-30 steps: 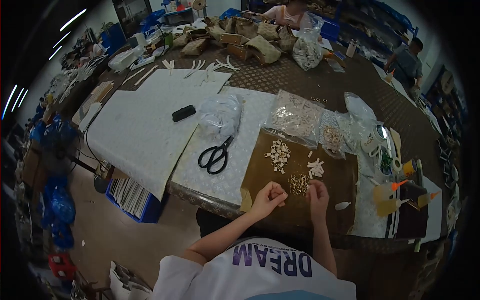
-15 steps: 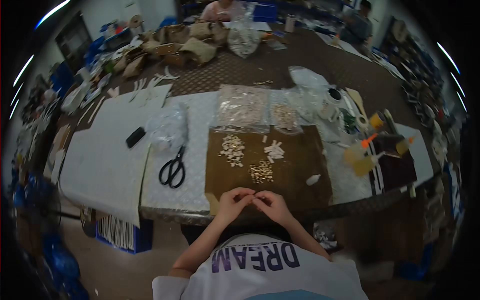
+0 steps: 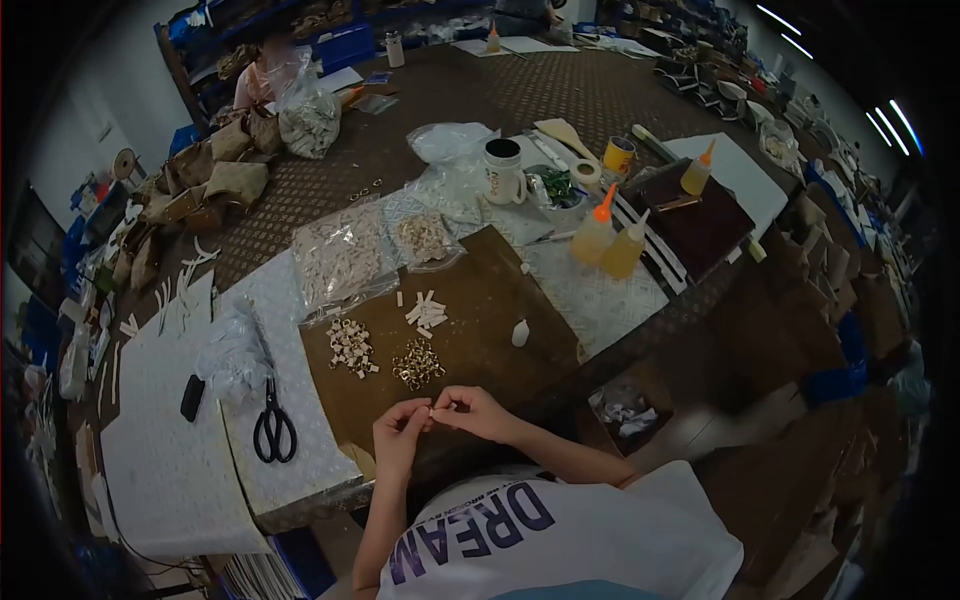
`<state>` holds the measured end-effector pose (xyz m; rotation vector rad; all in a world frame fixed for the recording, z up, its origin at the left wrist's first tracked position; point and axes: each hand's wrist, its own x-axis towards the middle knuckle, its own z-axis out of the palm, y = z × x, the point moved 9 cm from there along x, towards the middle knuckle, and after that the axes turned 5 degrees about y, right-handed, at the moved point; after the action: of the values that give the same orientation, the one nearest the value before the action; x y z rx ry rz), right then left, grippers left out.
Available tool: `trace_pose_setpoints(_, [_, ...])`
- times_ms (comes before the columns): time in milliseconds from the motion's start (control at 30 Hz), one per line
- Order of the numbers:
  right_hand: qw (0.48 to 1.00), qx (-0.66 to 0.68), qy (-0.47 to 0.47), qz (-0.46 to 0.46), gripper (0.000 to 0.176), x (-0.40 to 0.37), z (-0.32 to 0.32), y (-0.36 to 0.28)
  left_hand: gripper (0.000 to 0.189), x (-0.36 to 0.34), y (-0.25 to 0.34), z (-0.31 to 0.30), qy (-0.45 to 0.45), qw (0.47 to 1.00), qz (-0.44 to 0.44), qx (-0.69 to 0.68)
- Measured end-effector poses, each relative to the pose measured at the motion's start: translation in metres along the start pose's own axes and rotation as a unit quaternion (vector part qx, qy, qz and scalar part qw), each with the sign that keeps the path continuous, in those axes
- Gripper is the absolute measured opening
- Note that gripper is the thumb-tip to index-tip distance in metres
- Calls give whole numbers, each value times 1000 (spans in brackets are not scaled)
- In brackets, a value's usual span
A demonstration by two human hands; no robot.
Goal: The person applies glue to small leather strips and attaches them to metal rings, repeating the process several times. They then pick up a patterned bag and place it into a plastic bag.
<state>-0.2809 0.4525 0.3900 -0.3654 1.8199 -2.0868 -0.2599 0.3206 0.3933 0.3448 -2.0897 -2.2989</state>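
Note:
My left hand [image 3: 400,432] and my right hand [image 3: 474,414] meet at the near edge of a brown mat [image 3: 480,320]. Their fingertips pinch a tiny whitish piece [image 3: 431,411] between them; its shape is too small to tell. Just beyond my hands lies a pile of gold metal rings [image 3: 418,364]. To its left is a heap of white pieces with metal parts [image 3: 351,348], and above it are loose white strips [image 3: 427,311]. A small white bottle [image 3: 520,333] lies on the mat's right side.
Black scissors [image 3: 274,428] and a black block [image 3: 193,397] lie left of the mat. Clear bags of pieces [image 3: 345,255] rest at its far edge. A white mug [image 3: 503,172], glue bottles [image 3: 592,232] and a dark red pad [image 3: 690,220] stand or lie right. A person [image 3: 262,80] sits at the far left.
The view has swung to the right and tilted, so the mat and piles appear further left. My hands remain together at the mat's near edge, fingers pinched.

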Motion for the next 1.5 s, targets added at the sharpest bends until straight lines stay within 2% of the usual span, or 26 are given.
trace_pose_setpoints(33, [1000, 5, -4, 7, 12, 1, -1, 3, 12, 1, -4, 4, -14, 998, -43, -46])
trace_pose_setpoints(100, [1000, 7, 5, 18, 12, 3, -3, 11, 12, -3, 12, 2, 35, 994, 72, 71])
trace_pose_setpoints(233, [999, 0, 28, 24, 13, 6, -6, 16, 13, -24, 59, 23, 86, 922, 265, 268])
trace_pose_setpoints(333, [1000, 8, 9, 23, 14, 5, -6, 17, 12, -9, 34, 13, 58, 961, 187, 197])
trace_pose_setpoints(433, [999, 22, -8, 28, 14, 4, -1, 16, 13, 7, -6, 5, -4, 1000, 0, 12])
trace_pose_setpoints(533, [998, 48, 23, 45, 16, 3, -3, 13, 15, 17, -14, -9, 21, 1000, 6, -12])
trace_pose_setpoints(667, [991, 97, 70, 52, 19, 3, -13, 18, 14, 39, -16, -43, 115, 990, 74, -27])
trace_pose_setpoints(900, [994, 86, 51, 35, 13, 5, -9, 22, 18, 59, -10, -69, 184, 977, 102, -34])
trace_pose_setpoints(1000, [993, 108, 39, 39, 12, 4, -8, 20, 21, 65, -10, -70, 176, 978, 109, -16])
trace_pose_setpoints(1133, [995, 90, 12, 47, 13, -3, -8, 14, 30, 56, 10, -65, 201, 952, 217, 74])
trace_pose_setpoints(1233, [998, 59, 5, 30, 17, -5, -10, 10, 28, 43, 21, -56, 219, 927, 246, 178])
trace_pose_setpoints(1500, [993, 112, 12, 25, 19, -5, -7, 4, 16, 46, 10, -58, 201, 941, 224, 155])
